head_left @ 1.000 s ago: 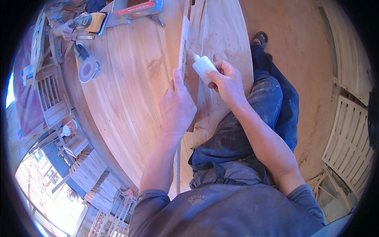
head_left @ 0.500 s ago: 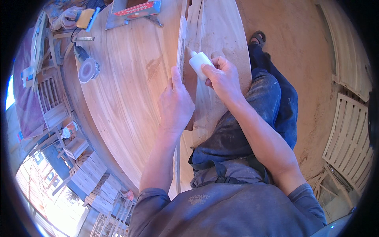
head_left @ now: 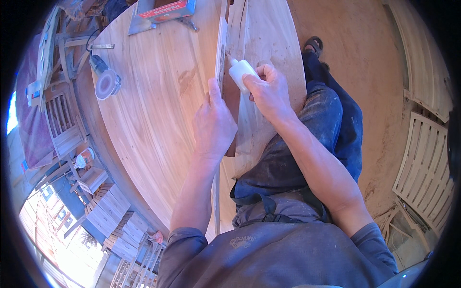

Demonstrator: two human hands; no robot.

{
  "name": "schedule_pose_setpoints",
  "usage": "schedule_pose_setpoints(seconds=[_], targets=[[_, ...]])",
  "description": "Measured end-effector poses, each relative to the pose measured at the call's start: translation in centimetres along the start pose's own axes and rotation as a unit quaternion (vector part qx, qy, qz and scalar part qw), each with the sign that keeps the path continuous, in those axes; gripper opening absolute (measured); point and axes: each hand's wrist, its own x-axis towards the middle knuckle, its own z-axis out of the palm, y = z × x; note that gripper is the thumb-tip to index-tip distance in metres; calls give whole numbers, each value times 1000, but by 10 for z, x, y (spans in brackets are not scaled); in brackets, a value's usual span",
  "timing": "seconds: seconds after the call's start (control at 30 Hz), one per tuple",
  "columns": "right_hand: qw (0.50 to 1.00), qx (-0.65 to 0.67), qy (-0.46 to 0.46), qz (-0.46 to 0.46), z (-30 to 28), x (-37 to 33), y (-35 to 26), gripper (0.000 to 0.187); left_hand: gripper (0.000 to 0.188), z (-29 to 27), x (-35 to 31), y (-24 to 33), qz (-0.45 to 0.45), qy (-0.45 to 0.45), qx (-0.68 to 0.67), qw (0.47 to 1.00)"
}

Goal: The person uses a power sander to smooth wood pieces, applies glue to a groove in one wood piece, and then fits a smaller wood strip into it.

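Note:
My right hand is closed round a white squeeze bottle, tilted so that its narrow nozzle points away and to the left, at the face of a long wooden strip. This strip stands on edge along a large curved wooden panel. My left hand is wrapped over the strip's near part, thumb pointing away from me; its other fingers are partly hidden. A dark slot runs beside the strip, below the nozzle. Whether liquid is coming out cannot be made out.
On the panel's left edge lies a corded sander. At the back stand a red and blue box and a putty knife. Slatted wooden pieces lean at right. Stacked wooden boxes stand at lower left.
The bottle and my right hand have shifted slightly away and to the left. My left hand stays put. At the upper left, a gloved hand with a yellow and blue tool has left view.

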Motion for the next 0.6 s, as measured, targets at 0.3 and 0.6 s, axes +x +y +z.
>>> schedule_pose_setpoints(seconds=[0.3,0.6], targets=[[1000,13,10,-15,2,6,7,31,66,0,1,-1,-6,-7,5,1000],[1000,-11,7,-16,2,11,5,29,68,1,0,-2,-5,-6,5,1000]])
